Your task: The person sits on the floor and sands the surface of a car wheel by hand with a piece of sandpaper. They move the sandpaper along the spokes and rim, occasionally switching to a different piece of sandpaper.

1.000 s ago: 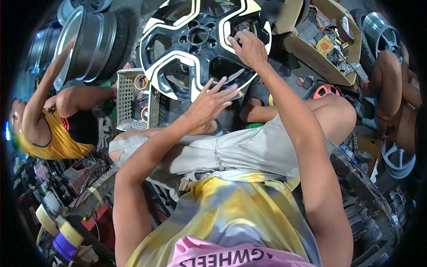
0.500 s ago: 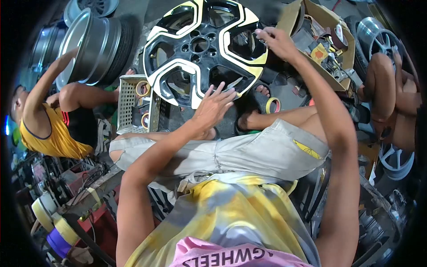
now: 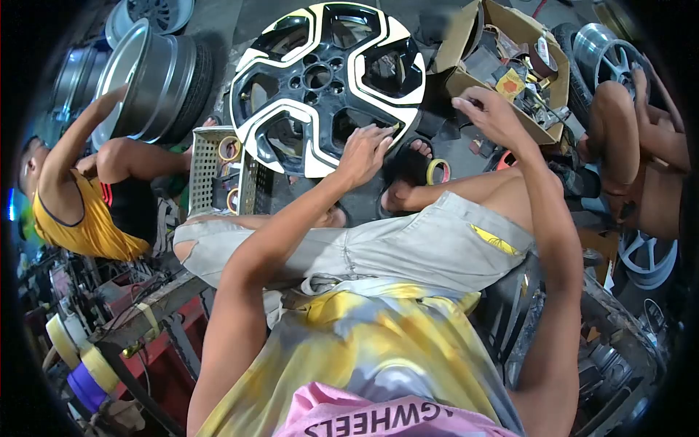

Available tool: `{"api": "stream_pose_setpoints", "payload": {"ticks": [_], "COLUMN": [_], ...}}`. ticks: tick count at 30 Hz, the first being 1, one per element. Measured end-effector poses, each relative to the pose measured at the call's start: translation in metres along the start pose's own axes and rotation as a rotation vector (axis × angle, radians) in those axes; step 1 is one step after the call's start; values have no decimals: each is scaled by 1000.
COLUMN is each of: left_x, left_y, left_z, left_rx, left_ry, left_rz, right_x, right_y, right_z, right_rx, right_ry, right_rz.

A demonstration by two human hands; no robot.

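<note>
A cardboard box [image 3: 542, 109] of small tools is sitting at the upper right. A white perforated basket [image 3: 205, 171] holding tape rolls is standing on the floor, a yellow tape roll [image 3: 437, 172] is lying nearby, and another person [image 3: 80, 197] is gripping a silver rim [image 3: 149, 76].
</note>
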State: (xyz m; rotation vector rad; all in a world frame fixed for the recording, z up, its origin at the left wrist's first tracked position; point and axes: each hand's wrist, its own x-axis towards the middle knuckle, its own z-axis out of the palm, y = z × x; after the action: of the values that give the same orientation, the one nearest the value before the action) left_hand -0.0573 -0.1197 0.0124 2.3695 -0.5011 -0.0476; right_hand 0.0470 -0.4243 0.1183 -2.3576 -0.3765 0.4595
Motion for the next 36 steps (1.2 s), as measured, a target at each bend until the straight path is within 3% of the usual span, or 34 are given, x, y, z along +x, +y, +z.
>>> {"api": "stream_pose_setpoints", "payload": {"ticks": [1, 3, 6, 9, 11, 14, 17, 19, 22, 25, 27, 28, 31, 32, 33, 36], "left_x": [0, -25, -49, -48, -26, -21, -50, -69, -65, -63, -61, -62, -56, -49, -47, -39], "left_y": [6, -13, -14, 7, 17, 18, 7, -9, -33, -27, 7, 15, 18, 12, 5, 20], "left_z": [-3, -27, -56, -41, -20, -6, -34, -60, -100, -79, -66, -58, -69, -80, -81, -61], "left_rx": [-69, 69, 238, 378, 285, 241, 335, 377, 688, 829, 631, 460, 456, 628, 731, 772], "left_ry": [-27, -87, -167, -100, -13, 36, -14, -151, -199, -163, -217, -160, -174, -238, -170, -237], "left_rz": [-67, 64, 199, 171, 113, 94, 119, 212, 132, 115, -66, -36, -25, -23, -16, -66], "right_x": [1, 6, 0, 4, 3, 2, 2, -3, -7, -8, -5, -6, -7, -8, -10, -13], "right_y": [-4, -4, -11, -2, -1, -7, -1, 0, -1, 1, 4, 4, 0, -1, 0, -3], "right_z": [4, 8, 4, 5, 12, 10, 13, 13, 12, 14, 13, 14, 15, 14, 15, 12], "right_rx": [13, 18, -48, -27, -24, -22, -18, 19, 11, 26, 23, 22, 19, 21, 24, 18], "right_ry": [44, 33, -45, 1, 29, -44, -61, -25, -24, -68, -79, -65, -77, -93, -91, -85], "right_rz": [-71, -144, -42, -51, -111, -43, -110, -47, -45, 5, 10, -20, -22, 4, 5, 15]}}
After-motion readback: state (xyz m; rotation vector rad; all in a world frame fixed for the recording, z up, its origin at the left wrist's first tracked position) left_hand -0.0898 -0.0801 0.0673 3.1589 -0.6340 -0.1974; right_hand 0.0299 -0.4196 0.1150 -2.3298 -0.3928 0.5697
